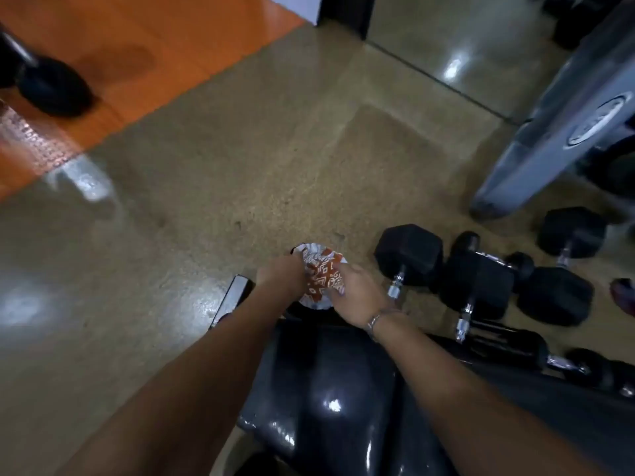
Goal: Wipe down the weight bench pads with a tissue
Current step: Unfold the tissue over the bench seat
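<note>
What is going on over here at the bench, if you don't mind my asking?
A person leans over a black bench pad, both arms stretched to its far end. The left hand and right hand grip an orange-and-white patterned tissue between them, seemingly at the pad's end. Whether it is rubbing the surface is unclear. Black dumbbells lie on the floor to the right.

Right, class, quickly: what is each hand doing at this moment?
Left hand: closed on the orange-and-white patterned tissue.
Right hand: fingers on the same tissue; whether its grip is closed cannot be told.
</note>
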The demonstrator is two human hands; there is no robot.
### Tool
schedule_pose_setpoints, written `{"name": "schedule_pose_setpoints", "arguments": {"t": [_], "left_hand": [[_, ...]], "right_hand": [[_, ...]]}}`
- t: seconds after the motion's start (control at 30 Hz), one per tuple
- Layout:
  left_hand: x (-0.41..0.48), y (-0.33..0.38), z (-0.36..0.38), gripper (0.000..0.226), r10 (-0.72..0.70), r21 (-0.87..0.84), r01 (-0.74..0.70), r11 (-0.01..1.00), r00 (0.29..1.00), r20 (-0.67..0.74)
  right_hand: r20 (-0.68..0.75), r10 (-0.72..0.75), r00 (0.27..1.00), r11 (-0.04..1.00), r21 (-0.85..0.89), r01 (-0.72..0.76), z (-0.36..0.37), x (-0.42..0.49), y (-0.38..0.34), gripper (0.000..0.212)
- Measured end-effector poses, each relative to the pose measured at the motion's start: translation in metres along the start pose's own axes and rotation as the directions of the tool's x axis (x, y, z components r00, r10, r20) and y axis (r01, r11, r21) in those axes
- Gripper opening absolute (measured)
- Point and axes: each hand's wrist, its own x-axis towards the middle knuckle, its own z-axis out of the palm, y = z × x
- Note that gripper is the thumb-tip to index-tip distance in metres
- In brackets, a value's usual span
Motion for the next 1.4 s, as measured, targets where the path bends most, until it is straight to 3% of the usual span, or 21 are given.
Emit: {"name": "schedule_pose_setpoints", "arguments": {"t": [0.17, 0.4, 0.53, 0.6, 0.7, 0.83, 0.93, 1.13, 1.27, 1.4], "left_hand": [[0.026, -0.011, 0.018, 0.033, -0.082, -0.008, 0.081, 0.997, 0.993, -0.090], [0.046, -0.014, 0.029, 0.030, 0.026, -0.014, -0.028, 1.000, 0.987, -0.161], [0.043, -0.009, 0.027, 0.008, 0.005, -0.219, -0.039, 0.975, 0.988, -0.153], [0.035, -0.004, 0.024, 0.007, -0.057, -0.502, -0.009, 0.865, 0.991, -0.117], [0.010, 0.004, 0.008, 0.007, -0.113, -0.832, 0.051, 0.553, 0.993, -0.015], [-0.025, 0.002, -0.026, 0.017, -0.105, -0.964, 0.085, 0.250, 0.993, 0.061], [-0.053, 0.000, -0.052, 0.031, -0.090, -0.989, 0.054, 0.136, 0.995, 0.042], [-0.114, -0.030, -0.066, 0.021, 0.018, -0.989, -0.077, 0.123, 0.997, -0.075], [-0.147, -0.095, -0.036, 0.019, -0.164, -0.936, -0.162, 0.312, 0.962, -0.220], [-0.176, -0.150, 0.019, 0.019, -0.323, -0.862, 0.031, 0.506, 0.933, -0.156]], "right_hand": [[0.027, 0.019, 0.999, 0.998, -0.059, -0.018, 0.031, 0.043, 0.018, 0.057], [0.142, -0.002, 0.990, 0.996, -0.089, 0.015, 0.059, 0.071, 0.031, 0.099], [0.094, -0.005, 0.996, 0.991, -0.133, 0.018, 0.067, 0.072, 0.026, 0.110], [0.055, -0.022, 0.998, 0.994, -0.105, 0.028, 0.066, 0.068, 0.021, 0.109], [-0.028, -0.076, 0.997, 0.997, 0.007, 0.076, 0.054, 0.055, 0.008, 0.089], [-0.161, -0.151, 0.975, 0.948, 0.257, 0.189, 0.028, 0.030, -0.011, 0.065], [-0.270, -0.245, 0.931, 0.894, 0.309, 0.324, 0.006, 0.009, -0.030, 0.060], [-0.312, -0.318, 0.895, 0.913, 0.153, 0.378, -0.008, -0.064, -0.066, 0.031], [-0.360, -0.282, 0.889, 0.934, 0.109, 0.340, 0.029, -0.115, -0.083, 0.032], [-0.240, -0.260, 0.935, 0.966, -0.067, 0.251, 0.082, -0.145, -0.102, 0.036]]}}
